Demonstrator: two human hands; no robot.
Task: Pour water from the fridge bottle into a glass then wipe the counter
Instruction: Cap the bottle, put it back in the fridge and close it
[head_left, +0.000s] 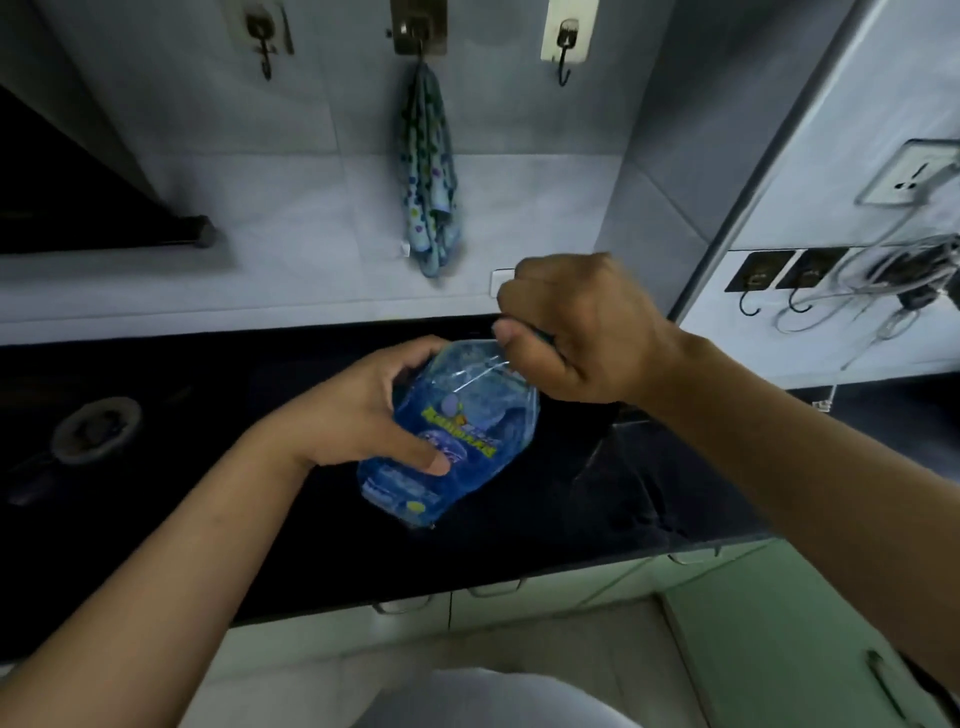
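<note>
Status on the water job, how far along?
Early. Done: bottle is out and over the black counter. In hand: left hand grips its body, right hand is closed at its top. Left: pouring (no glass in view) and wiping; the dotted cloth hangs on its hook.

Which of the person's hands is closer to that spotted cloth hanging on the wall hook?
Right. The right hand is just below and right of the cloth; the left hand sits lower, gripping the blue bottle.

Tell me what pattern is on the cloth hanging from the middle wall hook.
The cloth is light blue with multicoloured polka dots, seen best in the head view.
</note>
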